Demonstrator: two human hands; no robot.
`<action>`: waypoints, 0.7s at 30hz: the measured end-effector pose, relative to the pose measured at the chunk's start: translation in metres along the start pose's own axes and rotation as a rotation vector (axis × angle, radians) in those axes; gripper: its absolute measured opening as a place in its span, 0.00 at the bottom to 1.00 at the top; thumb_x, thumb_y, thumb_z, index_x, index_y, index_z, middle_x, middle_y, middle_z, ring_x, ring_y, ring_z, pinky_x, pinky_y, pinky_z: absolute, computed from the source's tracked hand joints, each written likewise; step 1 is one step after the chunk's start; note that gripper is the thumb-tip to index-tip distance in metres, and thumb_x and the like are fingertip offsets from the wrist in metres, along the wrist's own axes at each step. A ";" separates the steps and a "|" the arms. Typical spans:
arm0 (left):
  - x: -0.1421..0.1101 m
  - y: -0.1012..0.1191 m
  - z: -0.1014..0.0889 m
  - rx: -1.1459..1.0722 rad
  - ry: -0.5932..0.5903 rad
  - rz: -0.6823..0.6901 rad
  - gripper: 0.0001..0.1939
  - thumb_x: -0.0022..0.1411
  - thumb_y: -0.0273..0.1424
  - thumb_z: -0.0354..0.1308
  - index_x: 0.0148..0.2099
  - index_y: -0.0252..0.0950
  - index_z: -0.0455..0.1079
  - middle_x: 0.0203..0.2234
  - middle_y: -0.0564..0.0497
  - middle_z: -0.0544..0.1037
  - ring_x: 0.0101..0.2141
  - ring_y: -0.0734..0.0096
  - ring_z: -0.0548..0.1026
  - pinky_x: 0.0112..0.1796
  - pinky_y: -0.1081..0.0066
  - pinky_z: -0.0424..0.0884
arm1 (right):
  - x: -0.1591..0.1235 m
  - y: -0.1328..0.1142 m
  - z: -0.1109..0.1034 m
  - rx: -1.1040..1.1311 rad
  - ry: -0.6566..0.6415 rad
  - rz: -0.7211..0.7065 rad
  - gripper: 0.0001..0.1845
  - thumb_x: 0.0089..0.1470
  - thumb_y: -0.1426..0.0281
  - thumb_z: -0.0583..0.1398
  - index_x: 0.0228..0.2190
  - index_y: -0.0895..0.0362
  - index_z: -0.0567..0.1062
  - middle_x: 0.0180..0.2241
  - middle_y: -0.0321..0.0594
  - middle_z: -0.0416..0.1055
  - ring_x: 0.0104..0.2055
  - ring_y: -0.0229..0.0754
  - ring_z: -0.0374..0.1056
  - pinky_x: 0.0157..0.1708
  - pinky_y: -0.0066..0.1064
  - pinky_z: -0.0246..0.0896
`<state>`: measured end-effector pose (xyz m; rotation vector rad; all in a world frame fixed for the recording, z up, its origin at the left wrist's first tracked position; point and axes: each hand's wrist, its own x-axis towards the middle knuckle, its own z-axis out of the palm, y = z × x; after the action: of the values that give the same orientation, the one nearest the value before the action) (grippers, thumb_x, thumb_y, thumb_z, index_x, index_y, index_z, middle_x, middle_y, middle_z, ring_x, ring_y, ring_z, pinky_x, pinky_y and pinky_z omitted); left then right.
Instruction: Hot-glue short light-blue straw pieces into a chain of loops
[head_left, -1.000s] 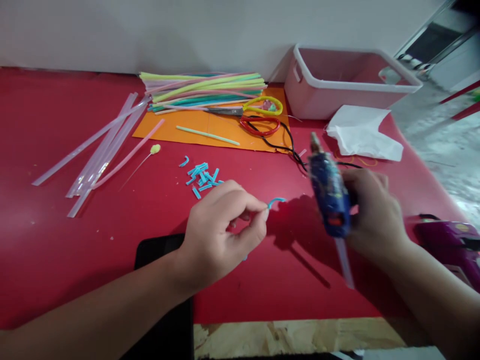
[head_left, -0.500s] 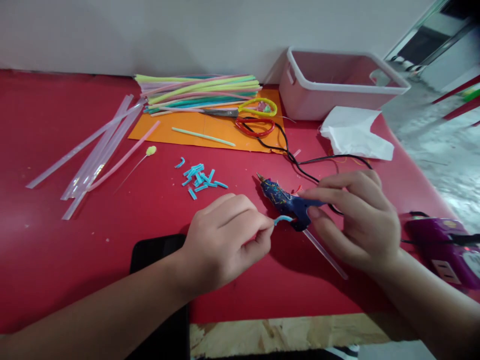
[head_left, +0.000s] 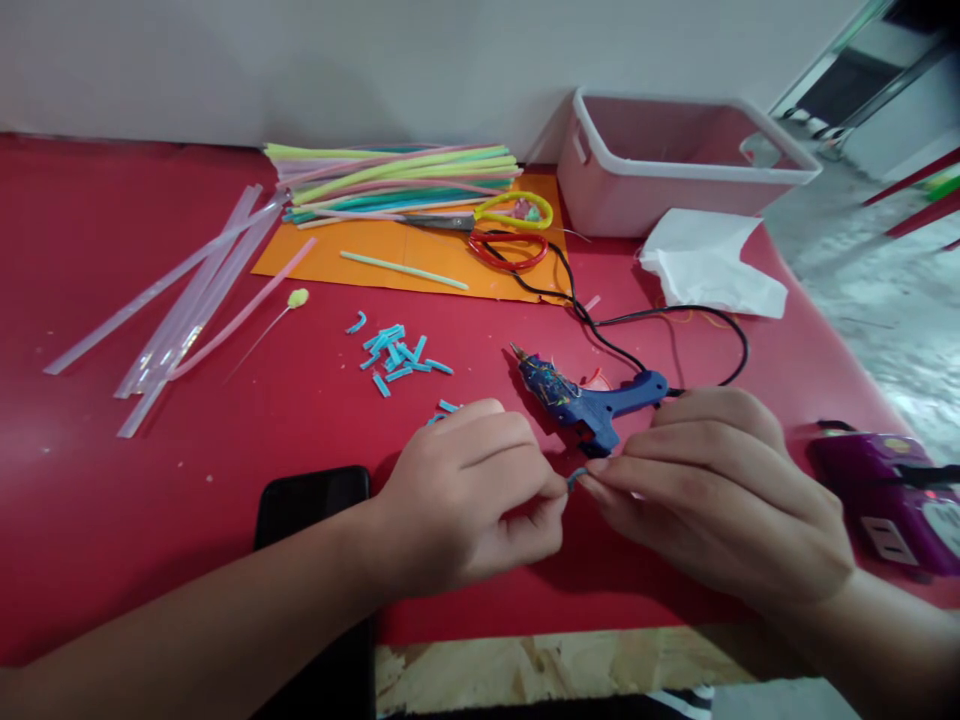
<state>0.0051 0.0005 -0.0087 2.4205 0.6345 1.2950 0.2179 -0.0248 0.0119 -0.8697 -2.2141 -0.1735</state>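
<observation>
A short, bent blue pipe cleaner piece (head_left: pixel 577 477) spans the small gap between my two hands. My left hand (head_left: pixel 472 500) is closed, pinching one end between thumb and forefinger. At the other end, the fingertips of my right hand (head_left: pixel 705 490) are pressed together on it. Just beyond my right fingers lies a blue glue gun (head_left: pixel 581 400), its nozzle pointing away to the left. Several cut blue pieces (head_left: pixel 397 355) lie in a loose pile past my left hand, with a few more (head_left: pixel 448 407) beside its knuckles.
Pipe cleaners (head_left: pixel 397 180) and scissors (head_left: pixel 510 230) lie on orange card (head_left: pixel 300 258). Clear glue sticks (head_left: pixel 195 290) are at left; a black phone (head_left: pixel 311 505) is under my left forearm. A white bin (head_left: pixel 675 185), white paper (head_left: pixel 712 265) and a purple power box (head_left: pixel 885 500) stand right.
My right hand has let go of the glue gun and moved nearer, taking hold of the blue piece's free end. My left hand has shifted slightly right and toward me with the piece.
</observation>
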 end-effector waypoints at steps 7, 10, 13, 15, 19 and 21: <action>0.001 0.003 -0.002 -0.134 -0.021 -0.088 0.08 0.57 0.19 0.60 0.29 0.34 0.68 0.21 0.53 0.73 0.24 0.75 0.65 0.29 0.71 0.65 | -0.001 -0.005 -0.006 -0.021 -0.018 -0.014 0.09 0.51 0.76 0.69 0.34 0.55 0.77 0.28 0.36 0.75 0.31 0.39 0.70 0.31 0.38 0.69; 0.001 0.005 -0.004 -0.196 -0.025 -0.158 0.06 0.57 0.20 0.59 0.30 0.34 0.69 0.21 0.53 0.72 0.24 0.75 0.66 0.27 0.73 0.65 | -0.001 -0.005 -0.005 -0.023 -0.003 -0.002 0.09 0.50 0.76 0.70 0.34 0.55 0.77 0.28 0.37 0.75 0.30 0.40 0.70 0.30 0.39 0.69; 0.000 0.006 -0.005 -0.227 0.013 -0.224 0.04 0.57 0.26 0.62 0.37 0.32 0.73 0.25 0.51 0.74 0.26 0.74 0.68 0.27 0.73 0.67 | 0.002 -0.004 -0.003 -0.029 0.037 -0.012 0.09 0.49 0.76 0.70 0.31 0.53 0.77 0.25 0.35 0.74 0.28 0.39 0.69 0.28 0.38 0.69; 0.000 0.007 -0.005 -0.183 0.023 -0.224 0.09 0.56 0.29 0.65 0.40 0.32 0.74 0.28 0.48 0.76 0.28 0.72 0.72 0.28 0.73 0.71 | 0.004 -0.003 -0.001 -0.032 0.055 -0.010 0.09 0.49 0.76 0.70 0.30 0.52 0.77 0.24 0.34 0.73 0.27 0.39 0.69 0.28 0.38 0.69; 0.000 0.006 -0.004 -0.107 0.017 -0.153 0.04 0.60 0.25 0.64 0.39 0.32 0.74 0.29 0.48 0.80 0.30 0.72 0.76 0.32 0.73 0.73 | 0.005 -0.002 0.002 0.000 0.081 -0.014 0.09 0.49 0.75 0.70 0.30 0.52 0.77 0.24 0.34 0.73 0.27 0.38 0.69 0.27 0.37 0.69; 0.000 0.006 -0.003 -0.097 0.035 -0.137 0.02 0.60 0.23 0.63 0.37 0.32 0.75 0.27 0.49 0.80 0.29 0.74 0.76 0.31 0.74 0.72 | 0.004 -0.002 0.004 0.024 0.098 -0.016 0.09 0.48 0.75 0.70 0.30 0.53 0.76 0.24 0.34 0.72 0.26 0.38 0.68 0.27 0.36 0.69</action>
<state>0.0041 -0.0044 -0.0043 2.2400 0.7169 1.2844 0.2122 -0.0223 0.0124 -0.8134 -2.1282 -0.1926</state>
